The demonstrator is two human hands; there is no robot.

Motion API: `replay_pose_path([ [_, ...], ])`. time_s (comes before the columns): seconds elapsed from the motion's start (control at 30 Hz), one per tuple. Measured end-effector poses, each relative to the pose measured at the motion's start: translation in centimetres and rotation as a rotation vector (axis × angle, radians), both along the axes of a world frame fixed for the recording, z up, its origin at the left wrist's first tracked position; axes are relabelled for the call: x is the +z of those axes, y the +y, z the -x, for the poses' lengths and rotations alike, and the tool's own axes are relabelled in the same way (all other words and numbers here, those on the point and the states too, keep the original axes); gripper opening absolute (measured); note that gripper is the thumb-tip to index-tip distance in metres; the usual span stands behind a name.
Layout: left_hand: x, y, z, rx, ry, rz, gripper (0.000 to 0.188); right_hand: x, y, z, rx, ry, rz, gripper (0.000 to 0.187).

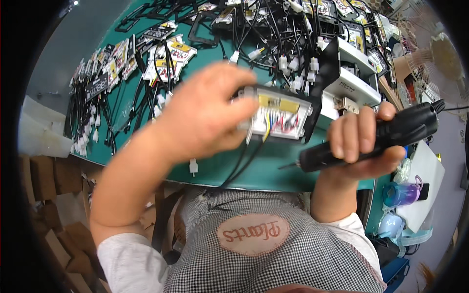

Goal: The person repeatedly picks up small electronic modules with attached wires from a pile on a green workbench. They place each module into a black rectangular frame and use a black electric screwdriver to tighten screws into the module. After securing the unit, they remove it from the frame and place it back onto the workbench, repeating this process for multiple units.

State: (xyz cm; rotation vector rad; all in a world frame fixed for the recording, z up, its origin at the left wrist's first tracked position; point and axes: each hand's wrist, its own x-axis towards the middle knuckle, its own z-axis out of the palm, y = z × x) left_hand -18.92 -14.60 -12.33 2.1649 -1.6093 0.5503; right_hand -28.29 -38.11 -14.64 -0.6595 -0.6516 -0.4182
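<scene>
My left hand [210, 110], slightly blurred, grips the left end of a small electronic module [281, 115] in a clear-edged case with a yellow label and coloured wires. Two dark leads [239, 163] hang from the module toward the table's front edge. In my right hand [364, 139] is a black electric screwdriver [386, 134], fingers wrapped round its body. Its thin bit [288, 166] points left, below and apart from the module. A black upright plate [328, 78] stands just behind the module's right end.
Wired circuit boards [115, 61] lie heaped at the left of the green table [207, 56]. More cables with white connectors [293, 63] pile up at the back. White metal boxes [354, 85] stand at the right, near a fan [444, 56] and a bottle [403, 193]. Cardboard boxes [58, 244] sit lower left.
</scene>
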Motion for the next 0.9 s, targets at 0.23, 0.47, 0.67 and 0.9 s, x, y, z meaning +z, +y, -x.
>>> replay_pose_path([
  [0.23,17.4,-6.5,-10.4,0.350,-0.266,0.202,0.030,-0.2,-1.5,-1.0,0.048,0.024,-0.073,0.053],
  [0.47,14.8,-4.6,-16.7,0.661,0.014,-0.208,0.026,0.5,-0.1,-0.5,0.006,0.113,-0.071,0.054],
  [0.67,1.0,0.6,-23.5,1.119,0.268,-0.418,0.050,0.4,-0.1,-0.3,-0.062,0.186,-0.015,0.054],
  [0.9,-1.1,6.2,-23.6,1.175,0.326,-0.047,0.046,0.1,-0.5,-0.5,-0.072,0.203,-0.023,0.056],
])
